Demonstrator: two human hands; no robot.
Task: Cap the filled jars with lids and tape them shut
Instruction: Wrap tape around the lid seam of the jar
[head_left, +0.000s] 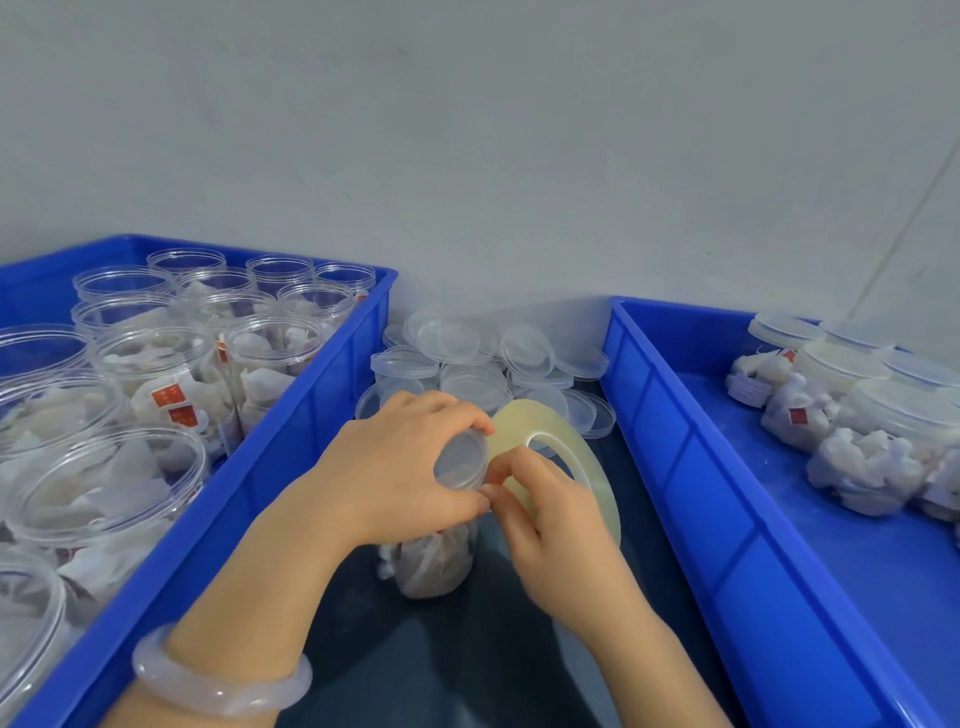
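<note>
A clear jar (431, 564) filled with white sachets stands on the dark table between two blue bins. My left hand (400, 467) grips its capped top, fingers curled round the clear lid (461, 460). My right hand (550, 525) holds a large roll of clear tape (566, 457) just right of the lid, its fingertips pinching at the lid's rim beside my left thumb. The tape end itself is too small to make out.
The left blue bin (291, 452) holds several open filled jars (166, 374). The right blue bin (691, 457) holds several capped jars (852, 415). A pile of loose clear lids (467, 364) lies on the table behind my hands. A grey wall stands behind.
</note>
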